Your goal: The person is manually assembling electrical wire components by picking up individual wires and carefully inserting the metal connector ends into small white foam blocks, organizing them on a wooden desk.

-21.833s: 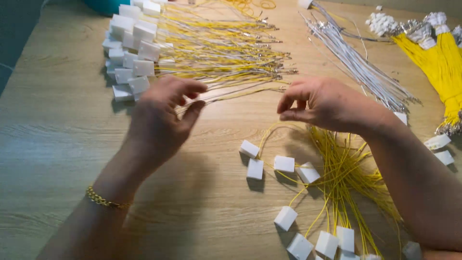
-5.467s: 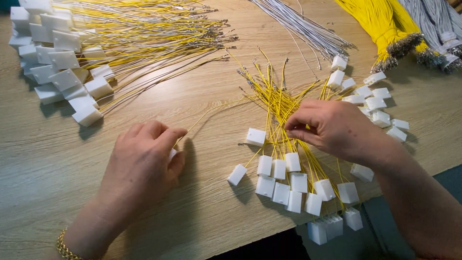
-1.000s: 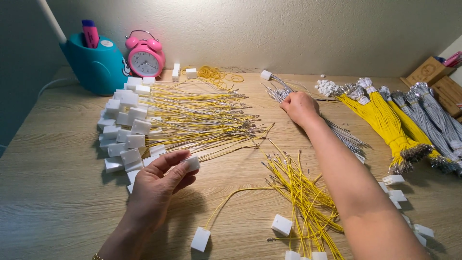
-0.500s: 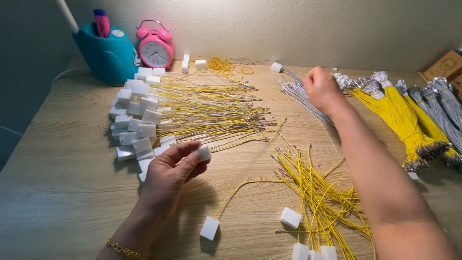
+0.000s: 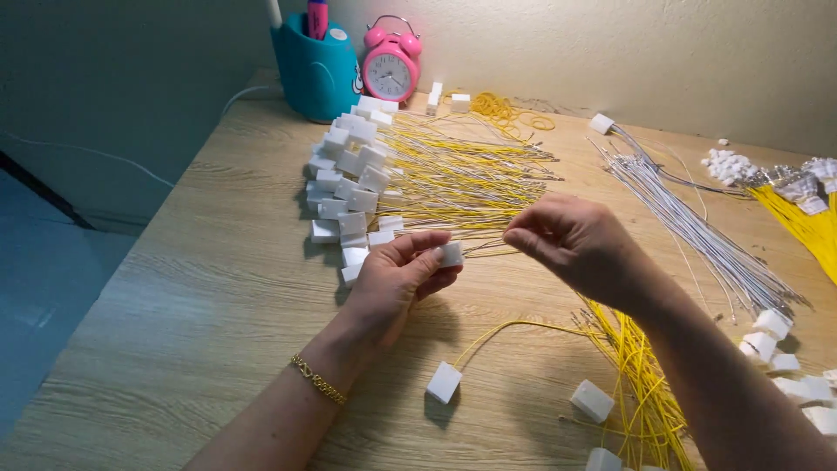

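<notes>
A wooden desk (image 5: pixel 174 288) carries the clutter. At its far edge, well beyond the grips, a teal pen holder (image 5: pixel 318 74) stands with a pink marker (image 5: pixel 317 16) upright in it, and a pink alarm clock (image 5: pixel 391 68) sits just beside it against the wall. To the right of the clock lies a small heap of yellow rubber bands (image 5: pixel 497 109). Far off to the right of the grips, a bundle of grey-white wires (image 5: pixel 689 227) fans across the desk, with a bunch of thicker yellow cables (image 5: pixel 806 227) at the edge.
</notes>
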